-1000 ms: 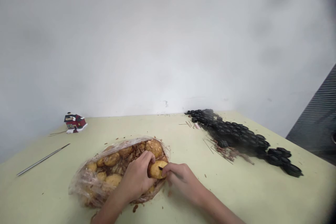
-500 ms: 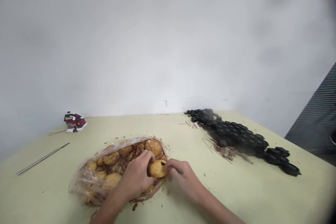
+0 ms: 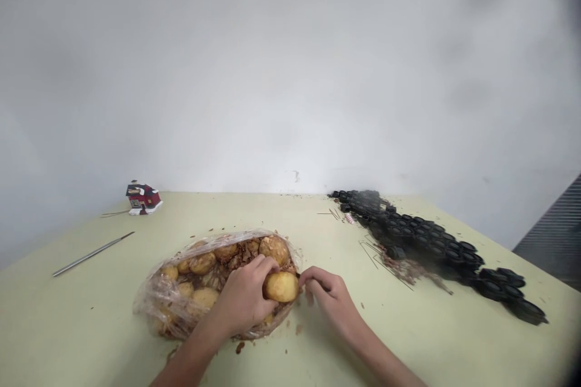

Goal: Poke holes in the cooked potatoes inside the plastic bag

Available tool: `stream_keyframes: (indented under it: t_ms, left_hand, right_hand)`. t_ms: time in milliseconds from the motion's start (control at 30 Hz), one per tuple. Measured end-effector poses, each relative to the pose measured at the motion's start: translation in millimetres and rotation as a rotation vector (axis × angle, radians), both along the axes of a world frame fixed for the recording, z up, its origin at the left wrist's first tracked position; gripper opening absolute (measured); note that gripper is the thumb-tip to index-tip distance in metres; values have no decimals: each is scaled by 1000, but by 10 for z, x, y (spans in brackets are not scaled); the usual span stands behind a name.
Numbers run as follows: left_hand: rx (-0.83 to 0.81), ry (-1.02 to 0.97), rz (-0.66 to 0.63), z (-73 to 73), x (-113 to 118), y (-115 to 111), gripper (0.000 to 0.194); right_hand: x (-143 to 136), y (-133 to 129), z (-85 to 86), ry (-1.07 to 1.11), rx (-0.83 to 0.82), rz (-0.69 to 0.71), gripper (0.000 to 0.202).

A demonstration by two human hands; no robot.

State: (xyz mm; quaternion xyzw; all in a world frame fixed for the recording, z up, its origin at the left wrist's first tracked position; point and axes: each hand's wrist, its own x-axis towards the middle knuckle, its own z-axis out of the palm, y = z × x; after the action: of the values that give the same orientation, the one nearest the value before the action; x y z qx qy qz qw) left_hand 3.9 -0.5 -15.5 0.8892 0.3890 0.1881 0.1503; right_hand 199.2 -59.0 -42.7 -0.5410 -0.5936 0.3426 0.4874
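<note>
One smooth, rounded yellow potato (image 3: 282, 286) sits clamped in my left hand (image 3: 245, 301), fingers curled over its top, at the near right edge of a crinkled clear plastic bag (image 3: 167, 308). My right hand (image 3: 329, 295) has its fingertips pinched together against the potato's right end; I cannot tell whether it holds anything. Inside the bag lie more lumpy potatoes (image 3: 203, 263) amid flaky brown peelings (image 3: 238, 260). Farther out on the pale green table (image 3: 91, 338) I see a thin metal rod (image 3: 93, 253), a small red toy house (image 3: 144, 198) and a strip of glossy black round caps (image 3: 436, 245). Since a second ago, the dark sliver at the potato's tip has gone from sight and the view has shifted slightly.
</note>
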Motion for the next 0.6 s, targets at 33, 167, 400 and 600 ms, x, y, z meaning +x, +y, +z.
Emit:
stream_keyframes:
  t_ms: [33,167,400,600]
  left_hand:
    - [-4,3,3,13,-1,-7,35]
    - [-6,13,27,32,-4,-22,42]
    - [-29,19,71,49,-10,-22,45]
    - [-94,-41,123,84,-15,-4,49]
  right_hand:
    - [12,7,-17,-11,0,-37,24]
    - [25,14,-52,-15,1,-109,24]
    - [-21,-27,-23,-86,27,-78,26]
    - [-15,-21,-46,-144,60,-91,28]
